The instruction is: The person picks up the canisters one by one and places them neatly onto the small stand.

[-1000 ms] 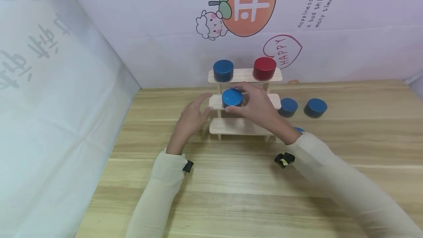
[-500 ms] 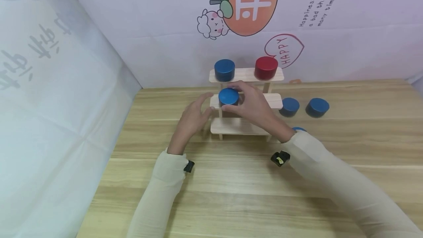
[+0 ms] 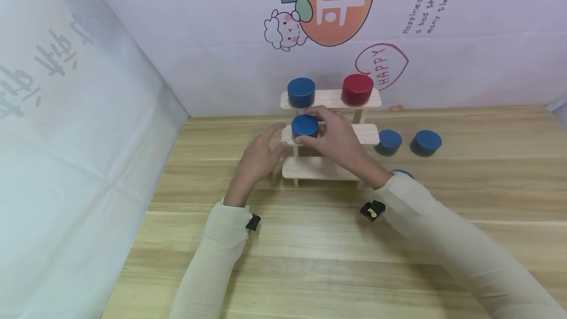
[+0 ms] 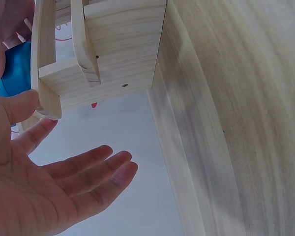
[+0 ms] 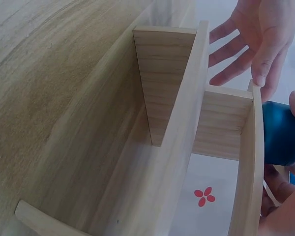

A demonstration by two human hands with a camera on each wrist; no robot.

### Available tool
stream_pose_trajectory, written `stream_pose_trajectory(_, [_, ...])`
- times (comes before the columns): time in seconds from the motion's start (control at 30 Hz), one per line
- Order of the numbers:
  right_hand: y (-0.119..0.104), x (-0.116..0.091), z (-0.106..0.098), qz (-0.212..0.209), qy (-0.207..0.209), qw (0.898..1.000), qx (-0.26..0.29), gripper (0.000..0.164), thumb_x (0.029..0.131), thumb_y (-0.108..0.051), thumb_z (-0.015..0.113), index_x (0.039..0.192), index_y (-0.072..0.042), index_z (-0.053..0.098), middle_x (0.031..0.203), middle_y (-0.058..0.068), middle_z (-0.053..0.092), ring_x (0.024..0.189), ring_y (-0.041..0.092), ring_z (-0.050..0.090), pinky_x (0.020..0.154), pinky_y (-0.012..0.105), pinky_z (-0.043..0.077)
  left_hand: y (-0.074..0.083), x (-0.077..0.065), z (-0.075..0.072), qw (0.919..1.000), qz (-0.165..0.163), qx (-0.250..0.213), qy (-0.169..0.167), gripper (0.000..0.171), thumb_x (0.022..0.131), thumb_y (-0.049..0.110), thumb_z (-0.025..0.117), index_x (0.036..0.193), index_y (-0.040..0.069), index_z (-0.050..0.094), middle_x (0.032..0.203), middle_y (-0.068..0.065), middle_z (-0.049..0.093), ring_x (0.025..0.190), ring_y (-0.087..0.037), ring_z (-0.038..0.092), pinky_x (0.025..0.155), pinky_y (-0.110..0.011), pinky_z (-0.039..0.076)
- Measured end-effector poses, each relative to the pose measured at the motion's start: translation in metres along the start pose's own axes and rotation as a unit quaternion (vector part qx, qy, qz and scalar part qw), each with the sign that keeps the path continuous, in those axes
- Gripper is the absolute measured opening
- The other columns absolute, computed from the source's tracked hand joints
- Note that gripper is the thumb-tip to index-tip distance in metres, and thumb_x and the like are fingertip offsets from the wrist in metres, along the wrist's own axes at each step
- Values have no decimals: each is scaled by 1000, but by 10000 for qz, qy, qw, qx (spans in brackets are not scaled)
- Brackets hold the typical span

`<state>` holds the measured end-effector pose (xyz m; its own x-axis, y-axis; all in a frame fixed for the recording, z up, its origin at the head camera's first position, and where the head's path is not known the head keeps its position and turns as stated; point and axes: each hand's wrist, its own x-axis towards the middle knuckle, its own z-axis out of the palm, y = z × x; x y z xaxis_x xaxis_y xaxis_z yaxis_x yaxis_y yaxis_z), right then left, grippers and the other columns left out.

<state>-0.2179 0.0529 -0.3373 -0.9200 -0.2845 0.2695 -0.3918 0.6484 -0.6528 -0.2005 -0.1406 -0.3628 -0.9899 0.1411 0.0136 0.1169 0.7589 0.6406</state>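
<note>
A three-tier wooden display stand (image 3: 321, 167) stands at the back of the table. On its middle tier, toward the left, sits a round blue tin (image 3: 304, 125); my right hand (image 3: 340, 138) grips it from the right, thumb in front and fingers behind. The left end of that same tier is pinched between thumb and index finger of my left hand (image 3: 256, 160), whose other fingers (image 4: 93, 177) are spread out in the left wrist view. The top tier carries another blue tin (image 3: 301, 92) at left and a red tin (image 3: 357, 89) at right.
Right of the stand, two blue tins (image 3: 425, 143) are on the wooden table (image 3: 288, 260). One more blue tin (image 3: 402, 174) is mostly hidden by my right forearm. A printed white cloth (image 3: 221, 63) hangs behind, and a white sheet (image 3: 79, 161) borders the left side.
My right hand has moved slightly left along the middle tier with the blue tin, which now sits closer to the tier's left end. The left hand has stayed in place.
</note>
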Motion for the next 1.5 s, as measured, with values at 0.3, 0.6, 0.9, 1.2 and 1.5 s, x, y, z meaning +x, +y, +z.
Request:
stream_pose_trajectory(0.3, [-2,0,-2,74,10,10000,-59,70,65,-55,69,123,-21,49,118,1,53,102,21,47,80,35,44,3,0,-1,10000,34,-22,38,47,91,40,46,135,35,33,135,0,40,111,-23,45,81,-45,40])
stream_pose_trajectory(0.6, [-1,-1,-3,127,63,9998,-121,71,64,-58,67,123,-23,49,119,3,53,106,23,44,82,39,43,7,-1,-1,10000,4,85,17,47,91,41,45,136,37,32,135,0,40,107,-21,46,77,-43,41])
stream_pose_trajectory(0.9, [2,-4,-4,-82,159,9995,-246,74,64,-56,69,125,-20,48,122,0,52,113,23,43,88,42,39,10,-2,-1,9998,-95,145,-25,47,91,41,45,136,37,32,136,0,39,110,-24,45,78,-45,41])
stream_pose_trajectory(1.2, [3,-9,-10,-270,234,9990,-253,70,66,-50,71,124,-19,49,115,-2,55,111,18,44,89,42,36,9,-4,-1,9998,-61,188,65,45,91,39,46,134,40,33,136,2,39,119,-23,38,86,-48,37])
stream_pose_trajectory(1.5, [10,-17,-15,-293,413,9984,-232,70,66,-51,71,124,-21,49,107,0,58,103,16,49,82,40,41,9,-3,-1,9994,173,73,278,46,90,36,49,134,30,38,135,3,40,122,-19,35,93,-42,33])
